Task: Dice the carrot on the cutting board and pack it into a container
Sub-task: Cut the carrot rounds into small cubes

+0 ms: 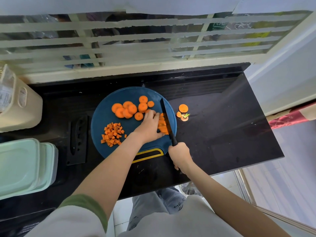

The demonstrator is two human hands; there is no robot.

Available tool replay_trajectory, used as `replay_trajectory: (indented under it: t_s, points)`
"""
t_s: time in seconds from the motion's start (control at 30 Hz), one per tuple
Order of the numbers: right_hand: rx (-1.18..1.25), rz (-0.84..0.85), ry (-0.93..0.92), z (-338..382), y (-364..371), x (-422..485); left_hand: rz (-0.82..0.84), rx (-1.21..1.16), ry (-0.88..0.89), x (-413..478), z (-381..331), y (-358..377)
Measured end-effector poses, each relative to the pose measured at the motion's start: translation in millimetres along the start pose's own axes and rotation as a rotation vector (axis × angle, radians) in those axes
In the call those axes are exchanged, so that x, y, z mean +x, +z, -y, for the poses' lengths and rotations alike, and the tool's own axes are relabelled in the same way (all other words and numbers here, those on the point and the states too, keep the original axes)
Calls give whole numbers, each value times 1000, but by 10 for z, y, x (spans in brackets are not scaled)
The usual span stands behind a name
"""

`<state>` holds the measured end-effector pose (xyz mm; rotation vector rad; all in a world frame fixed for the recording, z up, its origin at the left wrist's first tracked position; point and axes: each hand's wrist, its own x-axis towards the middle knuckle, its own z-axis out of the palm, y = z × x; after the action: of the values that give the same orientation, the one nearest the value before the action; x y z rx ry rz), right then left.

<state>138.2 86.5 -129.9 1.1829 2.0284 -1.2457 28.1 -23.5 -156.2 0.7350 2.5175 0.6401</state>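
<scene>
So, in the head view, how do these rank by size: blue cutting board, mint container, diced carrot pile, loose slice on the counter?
1. blue cutting board
2. mint container (nearer the camera and cut off, so unsure)
3. diced carrot pile
4. loose slice

A round dark blue plastic cutting board point(102, 117) is seen with a smooth, matt face. The black stone counter point(222, 125) under it is glossy and speckled. The long black knife point(166, 117) looks matt all over. The orange carrot slices point(126, 107) are cut smooth. At 8 o'clock, smooth pale green plastic containers point(22, 165) are seen, softly shiny.
</scene>
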Motion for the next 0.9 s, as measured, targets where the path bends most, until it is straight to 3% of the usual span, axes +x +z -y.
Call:
replay_trajectory:
  t_s: [0.37,0.9]
  points:
    - [-80,-51,-3,47,73,46,41,26,-6,12,-2,-7]
    - [-118,19,-10,-104,31,64,24,51,-30,3,-94,-20]
